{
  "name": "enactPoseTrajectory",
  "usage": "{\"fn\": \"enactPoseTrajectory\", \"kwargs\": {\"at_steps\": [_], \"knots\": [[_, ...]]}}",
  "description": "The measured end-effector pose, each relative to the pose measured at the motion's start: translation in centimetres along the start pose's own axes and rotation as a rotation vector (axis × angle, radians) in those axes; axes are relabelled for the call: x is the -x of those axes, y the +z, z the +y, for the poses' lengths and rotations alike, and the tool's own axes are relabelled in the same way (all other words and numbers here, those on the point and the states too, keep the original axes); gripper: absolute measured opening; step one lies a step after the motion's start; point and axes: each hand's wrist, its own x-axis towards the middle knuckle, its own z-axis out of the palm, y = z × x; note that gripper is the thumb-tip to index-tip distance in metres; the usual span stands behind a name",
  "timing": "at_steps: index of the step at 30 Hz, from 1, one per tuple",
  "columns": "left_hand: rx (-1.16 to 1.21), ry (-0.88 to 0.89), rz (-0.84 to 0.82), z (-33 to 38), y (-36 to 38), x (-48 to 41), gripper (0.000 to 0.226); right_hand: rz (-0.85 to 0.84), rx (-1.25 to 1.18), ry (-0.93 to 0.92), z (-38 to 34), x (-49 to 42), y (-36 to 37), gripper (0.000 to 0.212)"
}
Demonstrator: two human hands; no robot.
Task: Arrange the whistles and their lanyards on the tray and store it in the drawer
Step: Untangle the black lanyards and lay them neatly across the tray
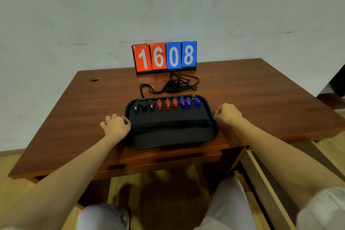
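Note:
A black tray (168, 140) lies on the wooden desk near its front edge. Along the tray's far side stand three black whistles (143, 106), three red whistles (167, 103) and three blue whistles (188, 101) in a row. A straight black lanyard (171, 124) stretches across the tray's middle. My left hand (115, 125) pinches it at the tray's left rim. My right hand (227, 114) holds the other end at the right rim. Behind the tray, a tangle of more black lanyards (173, 85) lies on the desk.
A flip scoreboard (165, 56) reading 1608 stands at the desk's back edge against the wall. A cable hole (94, 79) sits at the desk's back left. An open drawer (261, 173) juts out below the desk on my right. My knees are under the desk front.

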Motion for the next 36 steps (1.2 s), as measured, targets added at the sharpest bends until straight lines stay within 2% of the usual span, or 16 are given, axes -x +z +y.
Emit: {"fn": "enactPoseTrajectory", "kwargs": {"at_steps": [3, 7, 12, 19, 29, 36], "knots": [[-0.01, 0.052, 0.023, 0.0, 0.1, 0.3, 0.021, -0.014, 0.016, -0.039, 0.0, 0.0, -0.1, 0.01], [-0.081, 0.234, 0.047, 0.3, 0.6, 0.5, 0.028, -0.006, 0.086, -0.155, -0.6, 0.1, 0.0, 0.031], [-0.123, 0.399, -0.015, 0.9, 1.3, 0.9, 0.04, -0.071, 0.233, -0.352, -1.6, 0.2, 0.9, 0.039], [-0.172, 0.426, -0.104, 0.7, 2.0, 1.4, 0.044, -0.128, 0.316, -0.399, -1.2, 0.2, 2.4, 0.038], [-0.149, 0.445, -0.079, 0.8, 2.1, 1.7, 0.042, -0.084, 0.314, -0.415, -1.1, 0.2, 2.5, 0.039], [-0.129, 0.51, -0.069, 3.5, 1.1, 0.5, 0.046, -0.055, 0.281, -0.499, -4.5, -0.9, 1.6, 0.042]]}}
